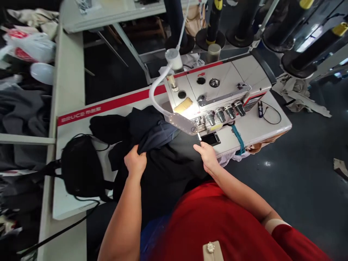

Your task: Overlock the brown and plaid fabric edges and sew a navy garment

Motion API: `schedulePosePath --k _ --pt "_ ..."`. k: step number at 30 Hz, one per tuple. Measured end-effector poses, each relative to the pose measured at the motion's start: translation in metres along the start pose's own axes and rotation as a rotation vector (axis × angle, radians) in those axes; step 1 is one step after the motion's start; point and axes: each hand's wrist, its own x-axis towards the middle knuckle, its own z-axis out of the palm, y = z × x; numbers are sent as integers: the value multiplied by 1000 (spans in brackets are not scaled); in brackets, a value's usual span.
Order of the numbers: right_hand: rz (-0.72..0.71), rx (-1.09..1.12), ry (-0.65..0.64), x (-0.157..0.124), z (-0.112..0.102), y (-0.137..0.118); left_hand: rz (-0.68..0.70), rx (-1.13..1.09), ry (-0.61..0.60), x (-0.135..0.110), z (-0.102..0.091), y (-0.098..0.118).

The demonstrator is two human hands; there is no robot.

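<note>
My left hand (135, 160) is closed on a bunched fold of dark cloth (156, 134), navy and black, which lies on the sewing machine table. From there a wide black part of the cloth (174, 163) spreads over the table's front edge toward my lap. My right hand (208, 156) pinches the right edge of this cloth, just in front of the overlock sewing machine (217, 87). A small white piece (199, 137) shows right above its fingertips; I cannot tell whether they touch it. The lamp head (183, 123) hides the needle area.
A black bag (81, 166) with straps lies on the table's left end. Tall dark thread cones (214, 21) stand behind the machine. Small snips (260, 109) lie at the right, near a teal strip (238, 139). Piled garments (21, 123) fill the far left.
</note>
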Motion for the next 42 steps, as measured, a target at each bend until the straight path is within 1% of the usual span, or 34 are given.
schedulePosePath --k 1,3,4,5,6,7,8,9,10,11,12,13,14,16,17,18,19,22,24,27,30,35,39,42 --pt "43 110 -28 -1 5 1 -2 -37 84 12 -6 8" --pt "101 257 -76 -3 12 4 62 -109 270 40 -23 33" --pt "104 287 -77 -4 16 4 167 -174 391 55 -33 48" --pt "94 298 -69 -5 19 5 307 -239 493 69 -43 63" --pt "82 300 -60 -5 21 6 411 -287 578 82 -52 78" --pt "72 299 -51 -6 23 6 501 -298 579 93 -57 91" --pt "68 298 -42 -6 25 6 548 -293 561 101 -60 102" --pt "70 299 -34 -6 26 7 565 -272 519 105 -58 111" --pt "77 300 -27 -6 26 7 563 -247 473 103 -54 117" --pt "87 300 -22 -5 26 7 550 -227 446 97 -47 121" --pt "95 294 -18 -5 26 7 550 -216 427 85 -38 124" --pt "100 282 -14 -4 26 8 580 -216 416 70 -28 125" --pt "102 267 -14 -3 25 8 646 -224 404 52 -19 125" --pt "90 241 -12 -2 24 9 886 -215 275 17 -4 124" --pt "83 235 -9 -1 24 9 957 -191 202 4 1 124" --pt "79 234 -6 -1 24 10 993 -168 140 -5 5 124" --pt "80 234 -3 -1 24 10 985 -144 98 -10 8 125" --pt "91 206 10 -2 25 10 895 -101 52 -5 14 125" --pt "88 179 17 -2 25 10 881 -87 37 1 16 124" --pt "87 147 28 -1 24 11 888 -93 38 3 18 122" --pt "87 114 38 1 23 12 923 -85 18 1 17 121" --pt "86 85 31 3 21 11 946 -77 -11 3 17 124" --pt "99 78 49 4 19 10 882 -111 25 1 20 131" --pt "107 107 40 5 17 9 876 -112 62 0 23 134"
